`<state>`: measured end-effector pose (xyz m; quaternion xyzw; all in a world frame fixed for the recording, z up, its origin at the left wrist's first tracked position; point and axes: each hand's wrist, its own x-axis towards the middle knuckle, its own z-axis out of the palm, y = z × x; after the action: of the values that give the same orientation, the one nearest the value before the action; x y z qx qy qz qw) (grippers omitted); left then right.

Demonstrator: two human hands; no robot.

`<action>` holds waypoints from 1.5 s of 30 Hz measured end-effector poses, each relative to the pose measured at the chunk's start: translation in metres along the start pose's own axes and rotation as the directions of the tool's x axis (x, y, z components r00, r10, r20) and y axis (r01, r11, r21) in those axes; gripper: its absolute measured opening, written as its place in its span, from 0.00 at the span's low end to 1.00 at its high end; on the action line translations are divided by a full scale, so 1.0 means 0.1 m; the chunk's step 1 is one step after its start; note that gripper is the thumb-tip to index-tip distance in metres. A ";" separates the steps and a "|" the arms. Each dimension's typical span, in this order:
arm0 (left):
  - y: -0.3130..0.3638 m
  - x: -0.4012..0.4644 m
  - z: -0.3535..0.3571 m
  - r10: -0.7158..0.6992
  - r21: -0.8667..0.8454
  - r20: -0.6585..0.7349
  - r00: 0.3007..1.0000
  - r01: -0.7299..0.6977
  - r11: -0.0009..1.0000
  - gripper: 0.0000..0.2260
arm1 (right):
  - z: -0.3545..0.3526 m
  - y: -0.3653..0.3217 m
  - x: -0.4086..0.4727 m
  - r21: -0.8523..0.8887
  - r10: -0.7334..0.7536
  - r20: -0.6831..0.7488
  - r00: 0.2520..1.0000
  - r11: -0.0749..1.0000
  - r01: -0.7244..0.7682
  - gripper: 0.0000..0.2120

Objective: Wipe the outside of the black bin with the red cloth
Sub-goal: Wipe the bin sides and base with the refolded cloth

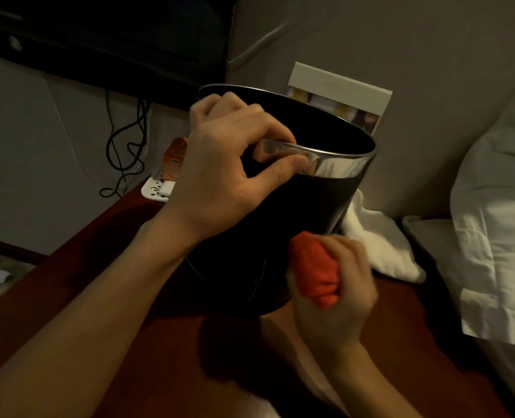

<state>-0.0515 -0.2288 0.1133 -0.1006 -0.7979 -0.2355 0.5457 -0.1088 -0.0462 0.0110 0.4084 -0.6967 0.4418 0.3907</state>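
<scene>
Black bin (pixel 304 212), shiny chrome rim

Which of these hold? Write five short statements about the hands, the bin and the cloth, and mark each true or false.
1. The left hand grips the rim of the black bin. True.
2. The red cloth lies flat on the table. False: it is bunched up in the right hand.
3. The cloth is low down beside the bin's outer wall. True.
4. The bin is full of rubbish. False: the part of its inside that shows is dark, with nothing visible in it.
5. A white cloth lies behind the bin on the right. True.
</scene>
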 end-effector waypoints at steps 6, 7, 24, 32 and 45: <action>-0.02 -0.01 0.01 0.012 0.016 -0.019 1.000 -0.011 1.000 0.10 | 0.14 -0.07 -0.24 -0.108 -0.111 0.176 0.978 0.985 0.131 0.17; -0.02 -0.01 0.02 0.013 0.016 -0.022 1.000 -0.012 1.000 0.10 | 0.13 -0.13 -0.22 -0.120 -0.108 0.160 0.981 0.985 0.128 0.18; -0.03 0.00 0.01 0.029 0.023 -0.032 0.999 -0.028 0.999 0.09 | 0.19 -0.01 -0.31 -0.075 -0.155 0.157 0.975 0.983 0.168 0.20; -0.02 -0.01 0.03 0.014 0.017 -0.043 0.999 -0.013 1.000 0.10 | 0.06 0.07 -0.17 -0.055 -0.152 0.119 0.981 0.986 0.159 0.14; -0.08 0.04 -0.12 -0.068 -0.087 -0.061 0.996 0.062 0.994 0.11 | -0.15 -0.19 0.05 0.080 -0.065 -0.006 0.998 0.995 0.065 0.14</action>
<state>-0.0461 -0.2423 0.1182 -0.0901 -0.7724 -0.2898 0.5580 -0.0908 -0.0386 0.0259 0.4454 -0.6643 0.4569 0.3893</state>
